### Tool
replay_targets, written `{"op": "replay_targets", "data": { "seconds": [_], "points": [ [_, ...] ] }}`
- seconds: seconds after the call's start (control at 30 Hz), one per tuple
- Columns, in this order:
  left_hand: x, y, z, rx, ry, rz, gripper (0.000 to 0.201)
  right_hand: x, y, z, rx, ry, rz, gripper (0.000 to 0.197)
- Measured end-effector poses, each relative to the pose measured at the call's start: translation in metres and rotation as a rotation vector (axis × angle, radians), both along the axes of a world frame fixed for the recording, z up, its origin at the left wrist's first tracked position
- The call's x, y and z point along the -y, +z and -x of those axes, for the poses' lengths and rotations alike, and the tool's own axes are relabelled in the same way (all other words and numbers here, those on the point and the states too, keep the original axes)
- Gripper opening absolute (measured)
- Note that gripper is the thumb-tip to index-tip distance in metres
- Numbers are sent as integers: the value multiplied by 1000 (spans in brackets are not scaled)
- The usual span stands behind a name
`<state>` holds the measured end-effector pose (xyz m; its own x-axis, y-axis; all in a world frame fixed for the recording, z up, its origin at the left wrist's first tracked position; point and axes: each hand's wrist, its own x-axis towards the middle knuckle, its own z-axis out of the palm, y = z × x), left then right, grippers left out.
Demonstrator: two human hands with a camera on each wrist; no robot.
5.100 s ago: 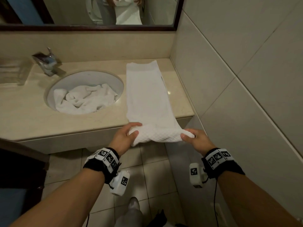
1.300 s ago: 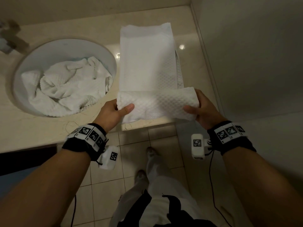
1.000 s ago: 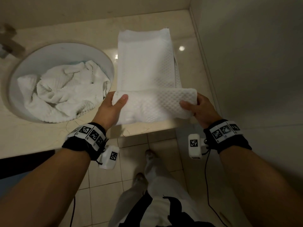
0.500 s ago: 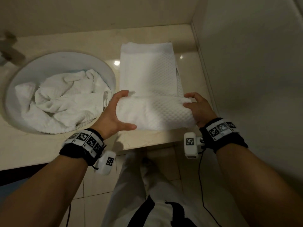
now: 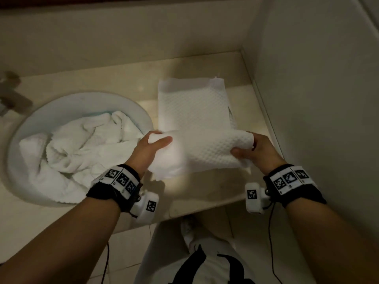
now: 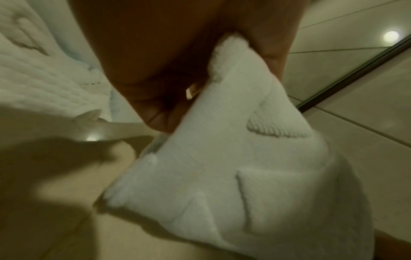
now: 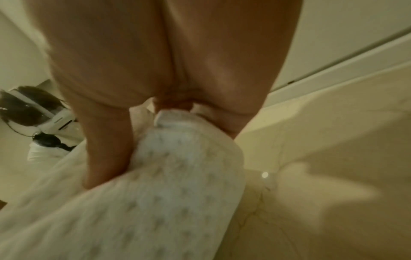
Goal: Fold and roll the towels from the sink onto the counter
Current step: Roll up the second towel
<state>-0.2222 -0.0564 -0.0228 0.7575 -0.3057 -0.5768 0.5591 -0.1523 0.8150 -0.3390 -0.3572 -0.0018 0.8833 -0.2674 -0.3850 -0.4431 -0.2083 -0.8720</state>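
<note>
Gripping the rolled end of the white towel (image 5: pixel 205 149) at center frame, the left hand (image 5: pixel 147 150) and right hand (image 5: pixel 257 153) curl around it above the counter (image 5: pixel 242 93), while another towel (image 5: pixel 82 148) lies in the sink (image 5: pixel 51 111) at left.

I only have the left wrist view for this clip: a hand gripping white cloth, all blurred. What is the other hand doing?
Observer: The right hand grips the opposite end of the same half-rolled towel, thumb on top.
Operator: Is any of that towel unrolled?
Observer: Yes, a flat stretch lies on the counter beyond the roll, towards the back wall.
Operator: Anything left in the sink?
Observer: A crumpled white towel sits in the sink, to the left of the left hand.
</note>
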Motion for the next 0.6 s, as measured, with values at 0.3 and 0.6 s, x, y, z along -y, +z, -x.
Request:
{"op": "replay_targets", "data": {
  "seconds": [0.3,0.6],
  "points": [
    [-9,0,-28,62,-426,90,108,-2,9,-25,-7,-243,-218,20],
    [-1,8,-30,58,-405,119,84,-1,12,-36,9,-383,-290,14]
  ]
}}
